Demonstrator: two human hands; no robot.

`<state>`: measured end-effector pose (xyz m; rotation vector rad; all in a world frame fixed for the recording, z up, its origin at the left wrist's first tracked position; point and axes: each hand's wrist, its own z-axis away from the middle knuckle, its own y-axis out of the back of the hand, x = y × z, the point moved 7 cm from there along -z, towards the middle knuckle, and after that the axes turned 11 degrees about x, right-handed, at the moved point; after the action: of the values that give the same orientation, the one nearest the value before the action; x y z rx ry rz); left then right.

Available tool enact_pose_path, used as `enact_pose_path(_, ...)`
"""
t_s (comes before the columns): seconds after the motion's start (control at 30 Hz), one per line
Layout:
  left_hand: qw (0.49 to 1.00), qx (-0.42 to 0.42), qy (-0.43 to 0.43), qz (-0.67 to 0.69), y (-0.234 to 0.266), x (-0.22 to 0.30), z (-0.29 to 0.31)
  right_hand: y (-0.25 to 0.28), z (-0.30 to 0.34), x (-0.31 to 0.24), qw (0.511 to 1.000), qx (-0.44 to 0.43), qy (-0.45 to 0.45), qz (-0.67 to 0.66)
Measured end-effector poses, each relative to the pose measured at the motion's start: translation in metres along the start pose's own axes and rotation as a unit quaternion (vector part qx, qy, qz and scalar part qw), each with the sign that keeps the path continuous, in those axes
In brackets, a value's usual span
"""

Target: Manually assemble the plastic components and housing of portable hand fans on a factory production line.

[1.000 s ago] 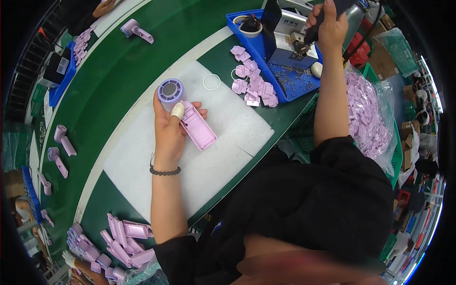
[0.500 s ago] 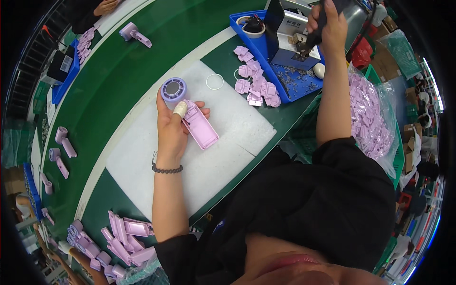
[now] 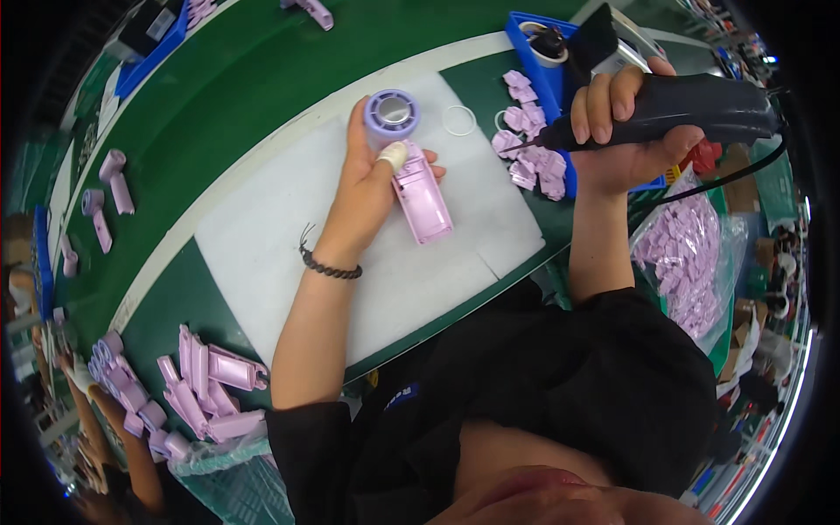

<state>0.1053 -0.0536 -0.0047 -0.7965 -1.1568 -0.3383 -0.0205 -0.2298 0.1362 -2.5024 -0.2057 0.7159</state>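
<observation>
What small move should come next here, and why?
Probably bring the corded driver in the right hand leftward toward the pink handle: its bit points that way yet is apart from it, and the left hand holds the handle open side up.

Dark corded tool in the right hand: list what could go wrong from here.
The dark tool has a bare thin bit; a slip might jab the left hand or scratch the pink handle it holds.
Its black cable loops beside the right forearm and could snag as the arm moves.
</observation>
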Motion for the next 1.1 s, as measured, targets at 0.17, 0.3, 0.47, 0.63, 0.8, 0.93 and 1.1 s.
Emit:
enact_pose_path(0.17, 1.000, -0.017, -0.006, -0.002, 0.002, -0.005, -0.001, -0.031, 0.007, 0.043, 0.999, -0.033, -0.024, -0.036)
enact_pose_path(0.3, 1.000, -0.022, -0.012, -0.005, 0.000, -0.003, -0.002, -0.039, 0.012, 0.069, 0.998, -0.039, -0.033, -0.035)
enact_pose_path(0.47, 0.999, -0.011, -0.029, -0.014, -0.002, -0.001, -0.002, -0.036, 0.014, 0.080, 0.998, -0.044, -0.033, -0.031)
enact_pose_path(0.63, 0.999, -0.006, -0.044, -0.008, -0.001, 0.000, -0.001, -0.036, 0.017, 0.085, 0.998, -0.048, -0.037, -0.029)
enact_pose_path(0.8, 0.999, -0.002, -0.044, -0.008, -0.001, -0.002, -0.001, -0.037, 0.023, 0.095, 0.998, -0.037, -0.052, -0.014)
enact_pose_path(0.93, 0.998, 0.014, -0.050, -0.019, -0.001, 0.000, 0.000, -0.043, 0.028, 0.105, 0.997, -0.029, -0.068, 0.013)
enact_pose_path(1.1, 0.997, 0.032, -0.066, -0.030, -0.003, 0.003, 0.001, -0.052, 0.029, 0.114, 0.994, -0.024, -0.082, 0.067)
